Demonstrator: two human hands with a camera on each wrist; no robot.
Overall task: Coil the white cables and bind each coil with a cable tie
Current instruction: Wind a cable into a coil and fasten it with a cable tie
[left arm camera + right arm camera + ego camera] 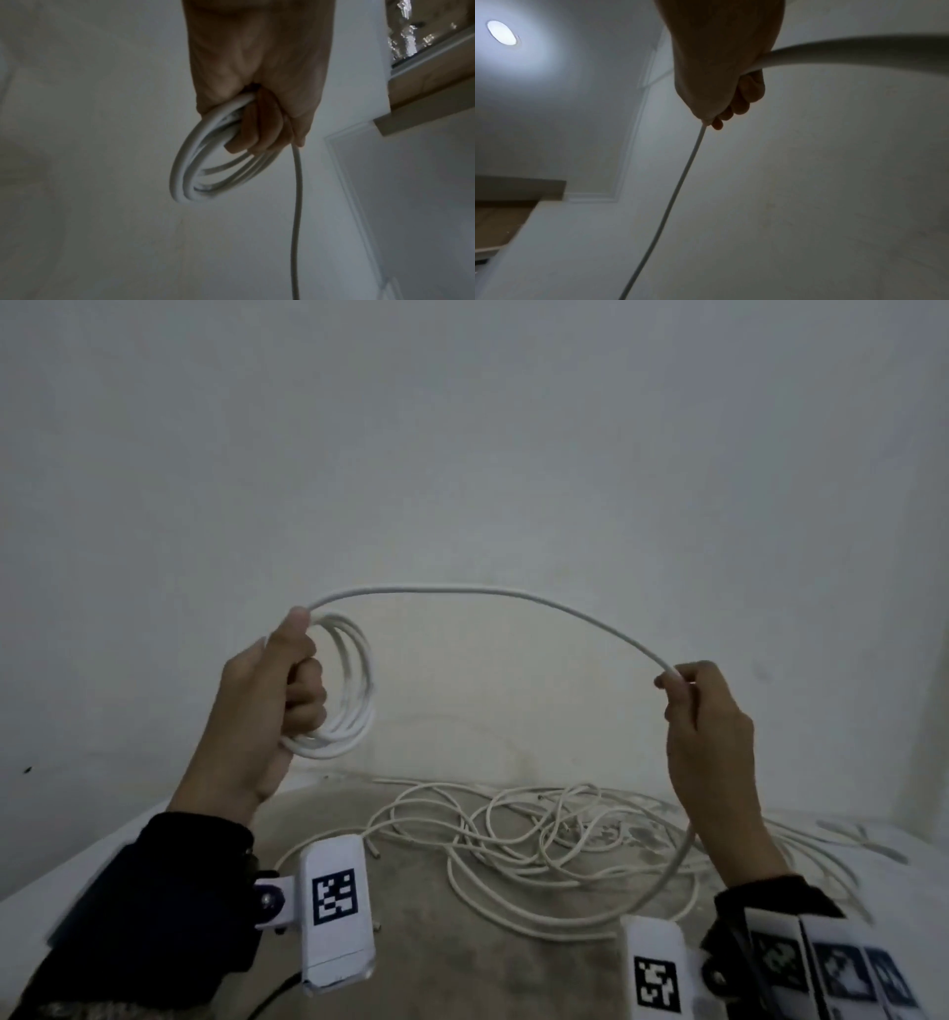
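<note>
My left hand (287,680) is raised at the left and grips a coil (354,690) of several white cable loops; the left wrist view shows the fingers (257,125) curled round the coil (190,172). From the top of that hand the white cable (488,594) arches right to my right hand (693,706), which pinches it between thumb and fingers. Below that hand the cable drops to the table. In the right wrist view the cable (680,182) passes through the closed right hand (721,97).
A tangle of loose white cables (544,839) lies on the worn table top (421,942) below both hands. Thin white cable ties (857,834) lie at the right on the table. A plain wall (462,454) stands close behind.
</note>
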